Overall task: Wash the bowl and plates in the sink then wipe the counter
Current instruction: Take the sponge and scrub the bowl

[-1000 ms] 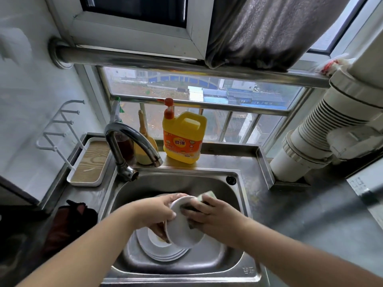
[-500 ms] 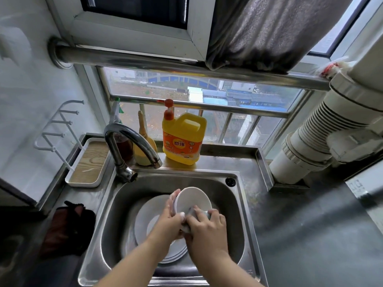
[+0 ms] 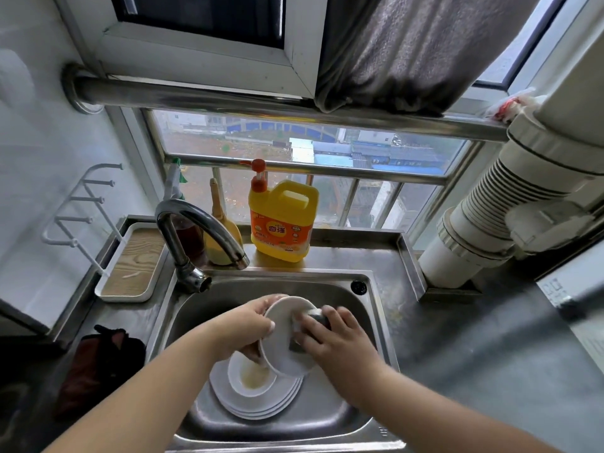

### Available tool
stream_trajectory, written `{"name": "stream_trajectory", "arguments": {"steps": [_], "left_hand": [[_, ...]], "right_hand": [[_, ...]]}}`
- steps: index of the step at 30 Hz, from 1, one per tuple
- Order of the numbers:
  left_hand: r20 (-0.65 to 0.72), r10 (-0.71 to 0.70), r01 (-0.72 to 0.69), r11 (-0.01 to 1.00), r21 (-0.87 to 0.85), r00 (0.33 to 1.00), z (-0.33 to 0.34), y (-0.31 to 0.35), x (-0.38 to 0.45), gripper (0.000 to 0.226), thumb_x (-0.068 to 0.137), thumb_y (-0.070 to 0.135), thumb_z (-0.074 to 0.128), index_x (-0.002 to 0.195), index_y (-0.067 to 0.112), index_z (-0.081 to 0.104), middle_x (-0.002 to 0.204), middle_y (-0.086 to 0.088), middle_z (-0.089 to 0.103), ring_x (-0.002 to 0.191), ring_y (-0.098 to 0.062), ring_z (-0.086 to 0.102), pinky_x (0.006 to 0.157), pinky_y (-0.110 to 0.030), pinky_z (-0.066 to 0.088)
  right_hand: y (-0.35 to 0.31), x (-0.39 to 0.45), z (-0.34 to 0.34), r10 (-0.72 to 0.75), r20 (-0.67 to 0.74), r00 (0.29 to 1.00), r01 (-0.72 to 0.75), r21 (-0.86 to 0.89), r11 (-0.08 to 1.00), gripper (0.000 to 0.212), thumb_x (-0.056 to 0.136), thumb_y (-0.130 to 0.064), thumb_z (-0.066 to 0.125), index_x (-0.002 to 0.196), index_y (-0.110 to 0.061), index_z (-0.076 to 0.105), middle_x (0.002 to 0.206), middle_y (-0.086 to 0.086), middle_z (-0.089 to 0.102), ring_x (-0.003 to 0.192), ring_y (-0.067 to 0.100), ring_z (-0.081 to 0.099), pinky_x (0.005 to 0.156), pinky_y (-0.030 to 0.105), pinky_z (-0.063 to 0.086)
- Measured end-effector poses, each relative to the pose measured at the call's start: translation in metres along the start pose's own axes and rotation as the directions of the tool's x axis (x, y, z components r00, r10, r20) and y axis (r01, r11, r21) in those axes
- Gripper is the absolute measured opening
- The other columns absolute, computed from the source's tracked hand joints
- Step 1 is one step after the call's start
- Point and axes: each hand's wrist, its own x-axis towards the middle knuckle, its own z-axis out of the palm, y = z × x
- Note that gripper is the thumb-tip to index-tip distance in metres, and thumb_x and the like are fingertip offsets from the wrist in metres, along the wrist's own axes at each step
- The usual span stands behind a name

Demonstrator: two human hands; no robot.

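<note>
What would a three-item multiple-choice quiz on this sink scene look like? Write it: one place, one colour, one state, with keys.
1. The stack of plates lies:
A in the sink
B on the wooden tray
C on the windowsill

2. The detergent jug is:
A green
B yellow
C white

3. The bowl is:
A flat on the counter
B tilted, held in the left hand
C upside down on the plates

A: the plates sit in the sink basin.
B: yellow body, orange pump.
B: the left hand grips its rim while the right hand presses a sponge inside.

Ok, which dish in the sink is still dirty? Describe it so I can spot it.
Look into the steel sink below the faucet. A stack of white plates lies on its floor. The dirty one is the small top plate, with a yellowish smear.
</note>
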Motion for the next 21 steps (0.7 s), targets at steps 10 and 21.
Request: {"name": "stream_trajectory", "arguments": {"steps": [10,21], "left_hand": [[-0.025,-0.136,0.138,0.988,0.065,0.990,0.004,-0.019,0.012,0.050,0.075,-0.002,0.042,0.111,0.026,0.062,0.099,-0.017,0.066,0.084,-0.034,0.068,0.069,-0.050,0.058],[-0.286,0.030,-0.168,0.866,-0.471,0.958,0.055,-0.037,0.005,0.062,0.092,-0.002,0.034,0.123,0.051,0.045,0.125,-0.013,0.046,0.102,-0.032,0.054,0.065,-0.041,0.057]], "right_hand": [[-0.058,-0.020,0.018,0.260,-0.069,0.963,-0.237,0.244,0.940,0.034,0.055,-0.041,0.055,0.083,-0.032,0.071,0.087,-0.006,0.070,0.058,0.020,0.055,0.059,0.027,0.043],[-0.055,-0.011,0.008,0.403,-0.001,0.915,-0.382,0.321,0.867,0.050,0.066,-0.043,0.052,0.111,-0.025,0.066,0.108,-0.004,0.068,0.073,0.021,0.059,0.062,0.032,0.054]]}}
